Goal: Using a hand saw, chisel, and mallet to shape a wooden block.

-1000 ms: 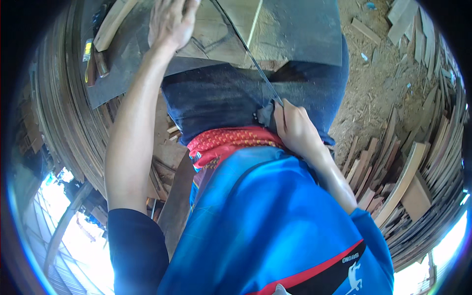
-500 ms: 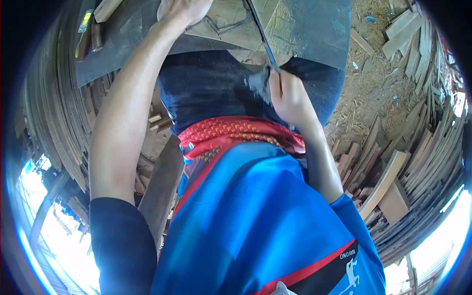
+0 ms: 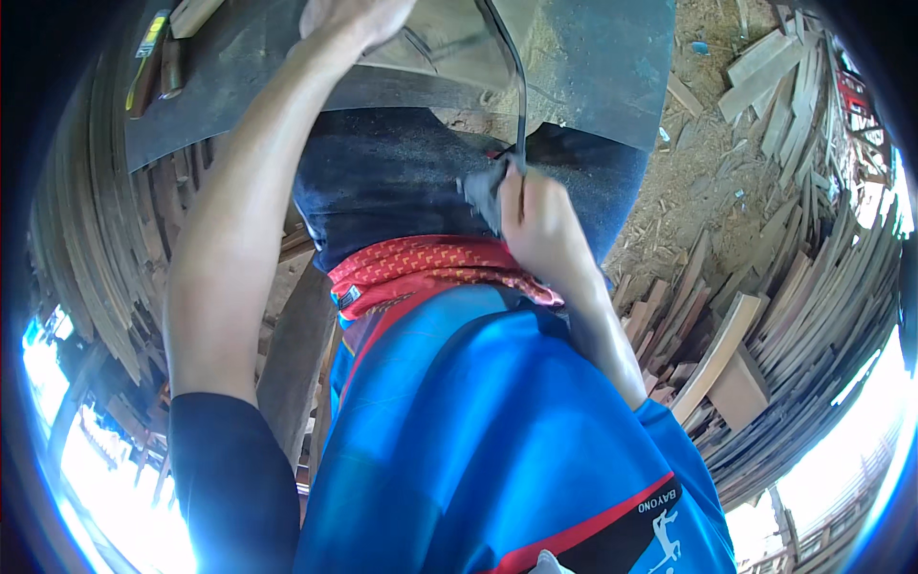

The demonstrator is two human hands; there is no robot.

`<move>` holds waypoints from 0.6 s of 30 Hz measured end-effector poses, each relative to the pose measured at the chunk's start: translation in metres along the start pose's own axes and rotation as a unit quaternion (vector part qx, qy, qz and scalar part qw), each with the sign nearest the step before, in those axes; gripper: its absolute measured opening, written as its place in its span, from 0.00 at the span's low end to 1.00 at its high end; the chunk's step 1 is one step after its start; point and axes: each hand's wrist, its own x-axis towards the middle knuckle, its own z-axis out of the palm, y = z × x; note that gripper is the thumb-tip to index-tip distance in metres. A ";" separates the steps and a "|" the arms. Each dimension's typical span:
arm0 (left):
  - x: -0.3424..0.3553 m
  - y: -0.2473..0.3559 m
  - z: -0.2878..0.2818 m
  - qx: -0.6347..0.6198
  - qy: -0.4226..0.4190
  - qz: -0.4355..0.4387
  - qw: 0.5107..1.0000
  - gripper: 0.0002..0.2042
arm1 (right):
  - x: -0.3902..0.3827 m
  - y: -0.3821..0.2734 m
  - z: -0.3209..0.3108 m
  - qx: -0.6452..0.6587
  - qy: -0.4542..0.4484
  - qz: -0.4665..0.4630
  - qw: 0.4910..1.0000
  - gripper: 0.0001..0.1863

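Observation:
My left hand [image 3: 349, 17] is at the top edge, over a pale wooden board [image 3: 449, 62] lying on a dark sheet [image 3: 612, 67]; its fingers are mostly cut off or hidden. A long, dark narrow strip [image 3: 519, 105] runs from the top down across the board into my closed right hand [image 3: 535, 215], just above the red patterned cloth [image 3: 382, 268] at my waist. A grey, blurred object [image 3: 478, 191] beside that hand is too unclear to name. A yellow-labelled tool [image 3: 148, 43] and a dark cylindrical piece [image 3: 172, 67] lie on the sheet at the upper left.
Long stacked planks [image 3: 96, 220] line the left side. Loose offcuts [image 3: 765, 67] and dense piles of slats [image 3: 794, 306] cover the right, around a dirt floor [image 3: 669, 191] strewn with chips. A dark board [image 3: 292, 354] stands below the sheet, beside my left forearm.
My left hand has shifted upward, partly out of view. My right hand, with the strip, rose and then dropped slightly leftward, and the strip now looks bent. The whole view has shifted somewhat.

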 end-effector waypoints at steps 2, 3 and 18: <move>0.007 -0.013 -0.010 0.029 0.000 -0.008 1.000 0.15 | 0.014 0.019 -0.001 -0.052 0.021 -0.002 0.998 0.05; 0.007 -0.012 -0.007 0.021 -0.011 0.002 1.000 0.15 | 0.013 0.023 -0.012 0.041 -0.019 0.052 0.998 0.05; -0.006 -0.014 -0.001 0.010 -0.044 0.087 0.995 0.15 | 0.007 -0.010 -0.004 0.158 -0.078 0.210 0.962 0.14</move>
